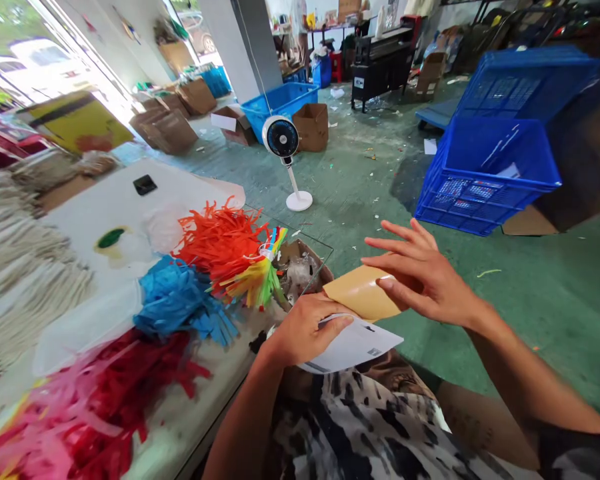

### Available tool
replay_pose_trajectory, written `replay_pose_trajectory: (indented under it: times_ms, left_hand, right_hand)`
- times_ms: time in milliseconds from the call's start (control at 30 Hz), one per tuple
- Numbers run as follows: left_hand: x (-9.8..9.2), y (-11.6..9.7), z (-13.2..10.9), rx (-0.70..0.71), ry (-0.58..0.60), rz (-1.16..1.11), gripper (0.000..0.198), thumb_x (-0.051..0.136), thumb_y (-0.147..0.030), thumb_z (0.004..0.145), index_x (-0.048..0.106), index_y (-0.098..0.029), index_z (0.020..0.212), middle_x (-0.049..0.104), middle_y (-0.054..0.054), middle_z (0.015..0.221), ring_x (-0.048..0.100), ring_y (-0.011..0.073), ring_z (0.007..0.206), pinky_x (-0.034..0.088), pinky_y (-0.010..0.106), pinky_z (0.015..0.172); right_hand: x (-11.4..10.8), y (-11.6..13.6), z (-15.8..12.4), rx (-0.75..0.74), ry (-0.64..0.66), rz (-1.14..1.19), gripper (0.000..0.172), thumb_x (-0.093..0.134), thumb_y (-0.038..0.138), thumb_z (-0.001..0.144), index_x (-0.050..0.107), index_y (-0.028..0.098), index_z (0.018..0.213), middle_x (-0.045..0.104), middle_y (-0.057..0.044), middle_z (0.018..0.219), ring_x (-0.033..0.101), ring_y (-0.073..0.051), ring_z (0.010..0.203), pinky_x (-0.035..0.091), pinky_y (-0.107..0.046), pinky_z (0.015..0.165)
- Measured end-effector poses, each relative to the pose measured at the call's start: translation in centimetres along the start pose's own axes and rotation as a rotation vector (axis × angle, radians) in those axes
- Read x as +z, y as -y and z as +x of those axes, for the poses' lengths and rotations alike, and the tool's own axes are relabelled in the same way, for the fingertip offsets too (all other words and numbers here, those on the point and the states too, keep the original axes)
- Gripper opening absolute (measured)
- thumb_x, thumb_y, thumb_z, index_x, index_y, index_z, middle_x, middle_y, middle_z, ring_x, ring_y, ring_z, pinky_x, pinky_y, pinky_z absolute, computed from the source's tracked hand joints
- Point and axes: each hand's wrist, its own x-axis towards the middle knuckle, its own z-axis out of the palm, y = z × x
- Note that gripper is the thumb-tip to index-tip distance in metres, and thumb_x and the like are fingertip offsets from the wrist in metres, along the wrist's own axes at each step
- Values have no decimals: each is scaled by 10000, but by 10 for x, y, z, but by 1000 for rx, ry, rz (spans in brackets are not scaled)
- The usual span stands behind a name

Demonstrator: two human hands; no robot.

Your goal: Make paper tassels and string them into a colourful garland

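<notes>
Glossy tan paper [361,293] curls just beyond the white sheet [357,343], whose left end the left grip [305,330] pinches; to that sheet's upper right, the right grip [425,280] splays, its hold unclear.

The left hand [305,328] hides part of the white sheet [356,348].

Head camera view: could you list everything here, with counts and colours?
Paper sheet: one, white, front centre
Glossy sheet: one, tan, beyond it
Strip bundles: several, orange, blue, pink, left
Stringy pile: one, cream, far left
Table: one, pale, left
Fan: one, white, centre
Crates: several, blue, right and back
Cardboard boxes: several, brown, back
Machine: one, black, back
Background clutter: uncountable, mixed, back
Floor: one, green, beneath
Left hand: one, bare, on white sheet
Right hand: one, bare, at tan sheet
</notes>
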Motion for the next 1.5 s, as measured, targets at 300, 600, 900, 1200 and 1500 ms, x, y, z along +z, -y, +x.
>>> replay_pose_trajectory:
  times_ms: [300,600,900,1200,1500]
  left_hand:
    - [1,-3,2,49,25,57,237,578,-217,1033,806,-176,981,824,97,1033,769,210,984,583,307,922]
    - [3,-6,1,-4,14,7,247,557,-212,1046,802,-181,1047,783,86,1010,736,206,1039,567,310,956]
    - [6,-7,-7,-44,-208,43,227,645,-241,1010,838,-248,1127,502,132,1600,541,289,1447,458,489,1223]
    - [24,-9,7,-106,-242,-216,270,600,-242,1043,822,-210,1193,792,102,1280,743,233,1205,588,379,1048]
    - [23,-7,1,-103,-305,-209,237,638,-231,1025,843,-214,1144,825,82,1177,763,187,1081,577,293,978]
  right_hand:
    - [-15,12,16,-120,207,-28,470,791,509,916,703,403,1365,768,-17,1334,542,-399,1458,72,-701,1304]
    - [-9,6,8,-34,323,124,295,708,460,983,755,317,1238,821,-12,1169,771,-236,1029,406,-495,1146]
    - [-11,2,10,55,261,186,212,694,428,996,797,310,1139,829,20,984,746,-177,804,441,-431,1082]
    - [-4,12,12,86,207,147,165,656,338,998,780,268,915,738,31,713,622,-138,620,480,-350,828]
    - [-10,5,12,278,294,291,243,714,453,965,836,248,919,791,-5,798,664,-136,653,435,-256,563]
